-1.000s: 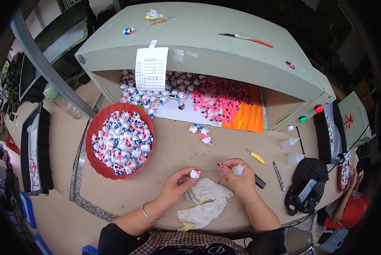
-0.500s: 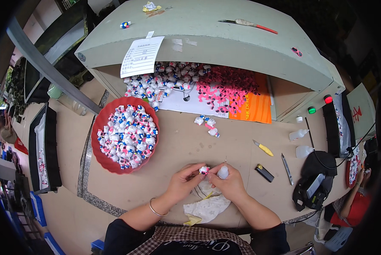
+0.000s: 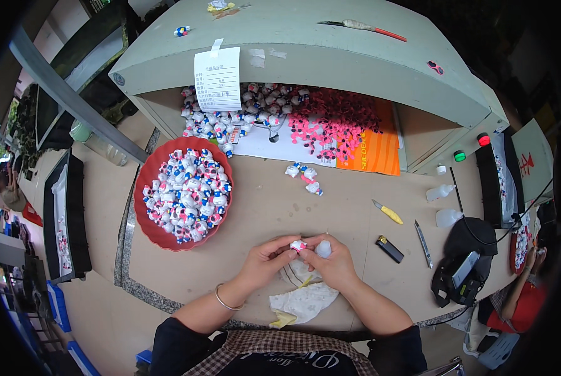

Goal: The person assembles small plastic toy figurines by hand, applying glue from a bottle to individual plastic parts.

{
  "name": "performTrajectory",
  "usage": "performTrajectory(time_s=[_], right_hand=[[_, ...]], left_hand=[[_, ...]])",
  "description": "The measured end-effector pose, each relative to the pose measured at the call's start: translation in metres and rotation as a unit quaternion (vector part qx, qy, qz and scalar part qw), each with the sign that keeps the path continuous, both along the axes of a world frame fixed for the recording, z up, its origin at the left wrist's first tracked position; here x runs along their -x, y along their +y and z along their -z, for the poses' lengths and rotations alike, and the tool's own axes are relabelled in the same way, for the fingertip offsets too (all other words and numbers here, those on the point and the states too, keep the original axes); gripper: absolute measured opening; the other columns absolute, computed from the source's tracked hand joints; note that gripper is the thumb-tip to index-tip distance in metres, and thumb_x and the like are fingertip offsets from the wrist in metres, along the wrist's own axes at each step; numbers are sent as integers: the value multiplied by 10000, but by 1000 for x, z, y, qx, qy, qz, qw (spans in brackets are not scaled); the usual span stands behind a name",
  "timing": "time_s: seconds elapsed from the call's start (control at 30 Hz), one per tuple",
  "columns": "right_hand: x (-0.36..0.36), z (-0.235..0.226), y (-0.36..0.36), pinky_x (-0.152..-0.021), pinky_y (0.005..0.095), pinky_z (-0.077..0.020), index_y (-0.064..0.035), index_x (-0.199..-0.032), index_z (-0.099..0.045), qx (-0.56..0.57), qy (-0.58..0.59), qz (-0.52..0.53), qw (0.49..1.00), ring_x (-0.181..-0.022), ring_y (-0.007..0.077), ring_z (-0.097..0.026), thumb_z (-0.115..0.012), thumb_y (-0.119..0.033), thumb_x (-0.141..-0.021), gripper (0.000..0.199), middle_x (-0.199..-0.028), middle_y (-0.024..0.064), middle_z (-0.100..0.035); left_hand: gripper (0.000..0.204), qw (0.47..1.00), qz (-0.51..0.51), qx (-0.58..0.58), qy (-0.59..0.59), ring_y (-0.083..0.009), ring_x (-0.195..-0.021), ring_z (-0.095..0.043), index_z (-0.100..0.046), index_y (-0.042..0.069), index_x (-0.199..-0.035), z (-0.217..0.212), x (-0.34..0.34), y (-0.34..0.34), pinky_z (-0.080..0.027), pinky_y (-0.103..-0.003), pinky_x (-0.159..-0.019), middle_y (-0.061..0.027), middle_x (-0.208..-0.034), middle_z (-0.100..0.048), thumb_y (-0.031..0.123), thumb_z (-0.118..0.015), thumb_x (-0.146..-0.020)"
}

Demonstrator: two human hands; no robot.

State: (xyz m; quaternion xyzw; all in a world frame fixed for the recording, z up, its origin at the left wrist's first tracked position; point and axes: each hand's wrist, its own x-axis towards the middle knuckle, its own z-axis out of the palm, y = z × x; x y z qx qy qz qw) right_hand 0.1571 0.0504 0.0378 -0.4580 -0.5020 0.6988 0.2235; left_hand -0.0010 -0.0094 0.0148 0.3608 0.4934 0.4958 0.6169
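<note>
Hands meet over a white rag, left hand pinching a small figurine, right hand seemingly gripping a bottle.

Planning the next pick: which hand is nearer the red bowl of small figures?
Left. The left hand sits just right of and below the red bowl; the right hand is farther right, beyond the left.
</note>
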Motion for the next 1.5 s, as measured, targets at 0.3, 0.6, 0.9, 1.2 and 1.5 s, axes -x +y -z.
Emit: performTrajectory(time_s=[0.3,0.6,0.9,1.2,1.5], right_hand=[[-2,5,-2,-615,251,-462,-31,-899,-571,-157,-27,-10,987,-710,133,-565,-635,-62,-734,179,-787,54,-565],[-1,8,0,-673,280,-445,-23,-801,-533,-173,-32,-7,984,-742,186,-576,-645,-76,-715,151,-796,72,-575],[6,5,-2,-536,205,-449,-30,-905,-506,-238,2,-12,971,-649,63,-525,-598,-29,-773,161,-778,23,-549],[-17,4,9,-752,264,-470,-24,-1066,-444,-102,77,119,985,-919,126,-514,-507,12,-815,261,-952,58,-512],[-21,0,12,-777,276,-454,-15,-1189,-379,-125,88,126,980,-936,143,-520,-461,-74,-869,336,-1027,81,-518]], left_hand=[[319,988,-13,26,-154,-133,-936,-541,-496,-12,-1142,-1,0,2,-462,-266,-828,-80,-1040,-565,9,-528,-825],[316,992,0,5,-122,-152,-949,-541,-495,-16,-1142,2,1,2,-464,-282,-846,-91,-1056,-559,0,-518,-827],[320,990,-57,16,-130,-151,-928,-548,-479,13,-1159,-14,4,1,-472,-289,-824,-78,-1060,-551,55,-513,-844],[345,974,-209,-26,-87,-133,-875,-556,-427,61,-1187,-41,33,16,-466,-266,-761,-55,-1099,-520,100,-500,-852],[262,843,-55,-157,512,-267,-757,-558,-505,66,-997,-21,-11,106,-470,-362,-611,-123,-889,-512,158,-583,-764]])
